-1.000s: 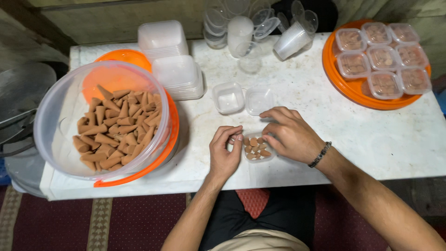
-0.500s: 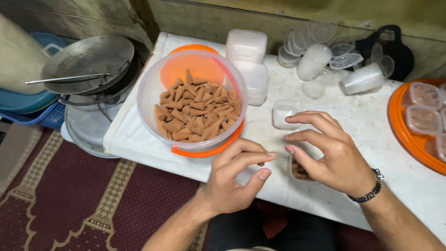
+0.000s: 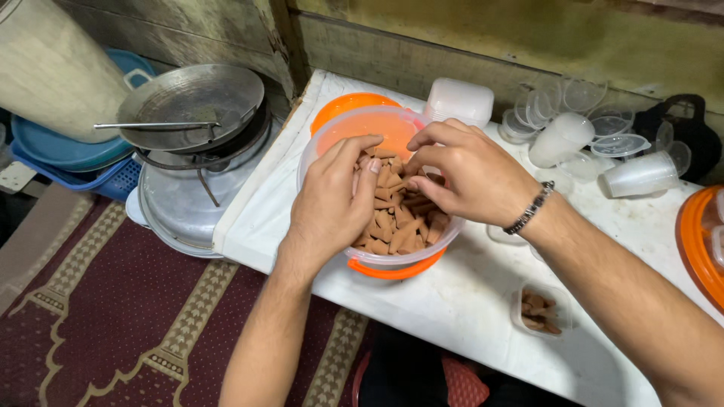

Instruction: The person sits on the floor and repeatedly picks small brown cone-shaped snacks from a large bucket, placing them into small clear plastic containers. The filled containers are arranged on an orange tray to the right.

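Note:
Both of my hands are inside a large clear plastic bowl [image 3: 332, 136] with an orange base that holds several brown cone-shaped pieces [image 3: 400, 222]. My left hand [image 3: 332, 200] reaches in from the near side, fingers curled down onto the cones. My right hand [image 3: 464, 169], with a dark beaded bracelet at the wrist, comes in from the right, fingertips pinching among the cones. Whether either hand has a cone in its fingers is hidden. A small clear container [image 3: 539, 309] with a few cones in it sits on the white table [image 3: 467, 294] near the front edge.
Stacked white lidded boxes [image 3: 458, 99] stand behind the bowl. Clear plastic cups and lids [image 3: 596, 139] lie at the back right. An orange tray [image 3: 697, 241] shows at the right edge. Metal pans [image 3: 192, 113] and blue basins [image 3: 68, 151] sit left of the table, over a patterned red rug [image 3: 113, 324].
The view swung left and closer. Both hands left the small container at the table's front and moved into the large bowl of cones.

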